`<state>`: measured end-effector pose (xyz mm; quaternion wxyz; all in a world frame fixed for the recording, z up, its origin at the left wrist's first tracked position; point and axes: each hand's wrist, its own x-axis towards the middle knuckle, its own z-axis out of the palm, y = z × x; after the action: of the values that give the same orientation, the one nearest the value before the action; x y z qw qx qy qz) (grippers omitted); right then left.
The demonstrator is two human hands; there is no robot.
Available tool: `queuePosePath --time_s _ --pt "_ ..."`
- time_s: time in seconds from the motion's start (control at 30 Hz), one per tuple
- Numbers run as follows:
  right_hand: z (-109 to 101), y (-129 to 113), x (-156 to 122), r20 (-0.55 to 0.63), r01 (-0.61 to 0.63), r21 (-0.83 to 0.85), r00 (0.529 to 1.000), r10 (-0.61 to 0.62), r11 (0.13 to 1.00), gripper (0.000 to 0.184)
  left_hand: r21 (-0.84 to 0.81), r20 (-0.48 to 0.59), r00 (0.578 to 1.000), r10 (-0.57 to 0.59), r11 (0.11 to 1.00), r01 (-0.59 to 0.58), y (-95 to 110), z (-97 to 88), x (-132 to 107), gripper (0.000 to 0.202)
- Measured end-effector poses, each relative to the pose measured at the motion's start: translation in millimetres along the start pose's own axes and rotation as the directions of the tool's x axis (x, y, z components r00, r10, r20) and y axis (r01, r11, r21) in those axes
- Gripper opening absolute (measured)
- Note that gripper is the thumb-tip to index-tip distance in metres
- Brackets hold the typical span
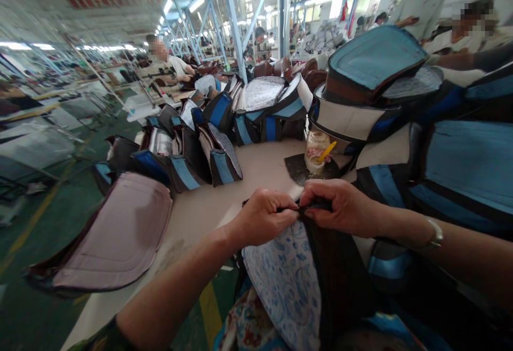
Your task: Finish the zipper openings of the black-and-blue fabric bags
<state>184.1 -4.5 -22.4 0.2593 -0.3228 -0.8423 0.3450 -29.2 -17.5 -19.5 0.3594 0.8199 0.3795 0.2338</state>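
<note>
Left hand (270,216) and right hand (344,208) pinching top edge of blue-patterned bag (286,281), close in by table (262,166), apparently keeping it taut; jar (315,145) just beyond, likely for easy reach

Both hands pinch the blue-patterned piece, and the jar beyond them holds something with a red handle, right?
Not quite: the handle in the jar is yellow, as the head view shows. The left hand and right hand do pinch the blue-patterned piece.
</note>
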Motion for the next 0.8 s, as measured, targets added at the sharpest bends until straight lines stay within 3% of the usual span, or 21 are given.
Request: queuePosePath --time_s 0.1,0.2,0.3,0.37,0.5,0.63,0.7,0.8 --pt "-0.5 3.8 -1.4 -0.013 0.2 -0.018 0.98 -0.201 0.98 0.014 0.133 -0.037 0.998 0.06 0.99 -0.054 6.9 0.2 -4.6 0.019" --pt "-5.5 7.1 -4.7 0.042 0.346 -0.021 0.937 -0.345 0.938 0.017 0.021 0.012 1.0 -0.008 1.0 0.008 12.0 -6.0 -7.8 0.023" --pt "-9.7 9.1 -8.7 0.092 0.391 -0.061 0.918 -0.385 0.918 0.019 -0.209 0.134 0.972 -0.192 0.954 0.217 10.4 -16.1 -4.6 0.041" --pt "-10.4 9.8 -10.5 0.101 0.426 -0.116 0.904 -0.416 0.897 0.02 -0.267 0.22 0.934 -0.283 0.903 0.336 6.6 -20.8 0.6 0.051" --pt "-9.4 10.3 -12.2 0.118 0.515 -0.235 0.857 -0.502 0.824 0.022 -0.271 0.37 0.886 -0.281 0.879 0.392 2.8 -19.9 10.1 0.051" --pt "-8.0 9.9 -15.7 0.111 0.555 -0.269 0.829 -0.548 0.787 0.022 -0.335 0.41 0.88 -0.24 0.858 0.389 6.6 -12.1 10.3 0.049" --pt "-8.0 9.4 -19.0 0.07 0.54 -0.184 0.841 -0.537 0.822 0.02 -0.32 0.382 0.9 -0.21 0.883 0.342 8.4 -8.9 7.8 0.046" --pt "-11.0 7.8 -22.2 0.02 0.342 0.115 0.938 -0.347 0.932 0.012 -0.231 0.316 0.931 -0.182 0.937 0.262 11.1 -7.0 3.7 0.04"
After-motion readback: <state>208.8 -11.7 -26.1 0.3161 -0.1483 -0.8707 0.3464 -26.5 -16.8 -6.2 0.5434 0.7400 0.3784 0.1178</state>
